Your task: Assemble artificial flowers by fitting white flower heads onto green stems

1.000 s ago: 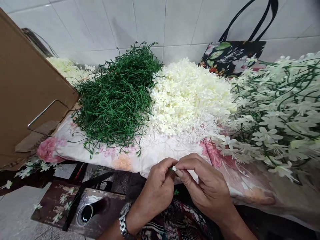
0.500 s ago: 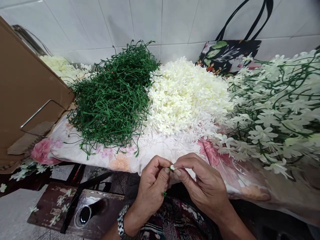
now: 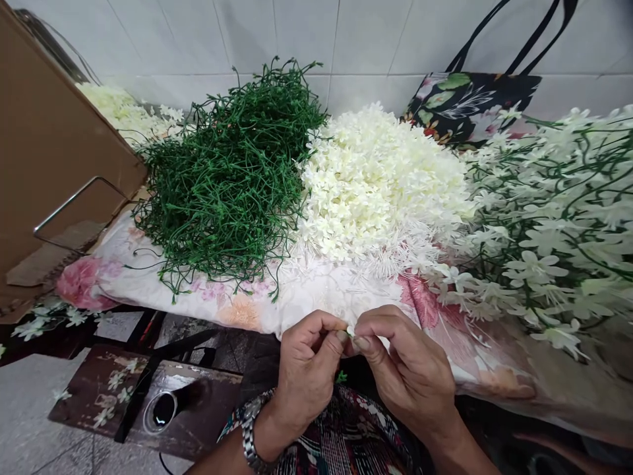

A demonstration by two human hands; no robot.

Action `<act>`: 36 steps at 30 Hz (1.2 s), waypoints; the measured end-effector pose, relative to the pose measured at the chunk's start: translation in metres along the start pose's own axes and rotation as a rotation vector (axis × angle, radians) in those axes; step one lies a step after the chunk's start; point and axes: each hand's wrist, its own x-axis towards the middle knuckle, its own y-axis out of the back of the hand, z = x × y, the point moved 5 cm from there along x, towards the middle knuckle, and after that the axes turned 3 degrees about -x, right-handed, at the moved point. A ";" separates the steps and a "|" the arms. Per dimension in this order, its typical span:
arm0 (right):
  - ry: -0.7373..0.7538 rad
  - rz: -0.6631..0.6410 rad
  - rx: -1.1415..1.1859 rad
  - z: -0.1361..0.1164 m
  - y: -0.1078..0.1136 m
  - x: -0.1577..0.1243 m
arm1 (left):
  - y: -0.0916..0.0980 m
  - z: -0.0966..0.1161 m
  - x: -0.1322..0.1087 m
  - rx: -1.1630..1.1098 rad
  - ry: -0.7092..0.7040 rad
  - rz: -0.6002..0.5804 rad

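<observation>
My left hand (image 3: pixel 307 369) pinches a green plastic stem (image 3: pixel 341 377); its lower end shows below the fingers, and most of it is hidden. Fingertip to fingertip with it, my right hand (image 3: pixel 413 369) grips a small white flower piece (image 3: pixel 351 331), largely covered by the thumbs and forefingers. Behind my hands spreads a heap of loose white artificial blossoms (image 3: pixel 376 181). A tangled pile of green stems (image 3: pixel 232 178) lies to its left. On the right are assembled white flower sprays (image 3: pixel 558 231) with green stems.
A floral cloth (image 3: pixel 316 287) covers the work surface. At left stands a cardboard box (image 3: pixel 54 158) beside a metal wire handle (image 3: pixel 74 201). A flowered black bag (image 3: pixel 469 109) leans by the tiled wall. Lower left, a cup of dark liquid (image 3: pixel 162 410) sits on a brown stool (image 3: pixel 198 402).
My view has shifted slightly. The fingertips have closed in further around the white flower piece, so less of it shows. Both hands stay together in front of the cloth.
</observation>
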 end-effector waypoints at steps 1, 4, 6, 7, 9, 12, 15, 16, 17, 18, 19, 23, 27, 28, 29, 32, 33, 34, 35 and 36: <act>-0.009 -0.006 0.009 0.001 -0.001 0.000 | 0.000 0.001 0.000 0.016 -0.008 -0.003; -0.032 -0.012 0.042 0.003 -0.002 -0.001 | -0.001 0.004 0.000 0.045 -0.023 -0.011; -0.053 -0.017 0.063 0.006 -0.003 -0.002 | -0.001 0.005 0.000 0.064 -0.033 -0.012; -0.067 -0.022 0.074 0.007 -0.003 -0.003 | -0.001 0.005 0.000 0.076 -0.040 -0.012; -0.098 -0.032 0.093 0.010 -0.004 -0.004 | 0.000 0.006 0.000 0.106 -0.055 -0.010; -0.131 -0.040 0.107 0.013 -0.004 -0.005 | 0.001 0.007 -0.001 0.179 -0.092 -0.014; -0.148 -0.045 0.115 0.015 -0.005 -0.006 | 0.001 0.008 -0.001 0.261 -0.153 -0.012; -0.151 -0.047 0.119 0.015 -0.005 -0.006 | 0.001 0.008 -0.002 0.283 -0.172 -0.010; -0.151 -0.050 0.123 0.015 -0.005 -0.006 | 0.001 0.009 -0.002 0.303 -0.190 -0.007; -0.151 -0.052 0.126 0.016 -0.006 -0.006 | 0.001 0.009 -0.002 0.320 -0.205 -0.005; -0.152 -0.054 0.127 0.016 -0.006 -0.006 | 0.000 0.009 -0.002 0.335 -0.217 -0.003; -0.157 -0.065 0.109 0.018 -0.008 -0.007 | 0.000 0.009 -0.002 0.372 -0.232 -0.002; -0.132 -0.060 0.059 0.017 -0.009 -0.007 | 0.001 0.008 -0.002 0.373 -0.231 0.012; -0.121 -0.059 0.040 0.017 -0.009 -0.006 | 0.001 0.008 -0.001 0.366 -0.227 0.016; -0.111 -0.058 0.020 0.016 -0.009 -0.006 | 0.001 0.007 -0.001 0.353 -0.217 0.021; -0.082 -0.059 -0.024 0.013 -0.007 -0.004 | 0.001 0.003 0.002 0.235 -0.108 0.030; -0.076 -0.061 -0.031 0.013 -0.006 -0.003 | 0.001 0.001 0.003 0.162 -0.047 0.026; -0.075 -0.066 -0.035 0.012 -0.005 -0.003 | 0.001 -0.002 0.004 0.080 0.015 0.016; -0.077 -0.070 -0.036 0.012 -0.004 -0.002 | 0.001 -0.005 0.004 -0.001 0.069 0.010; -0.084 -0.077 -0.039 0.012 -0.003 -0.001 | 0.001 -0.008 0.005 -0.071 0.112 0.006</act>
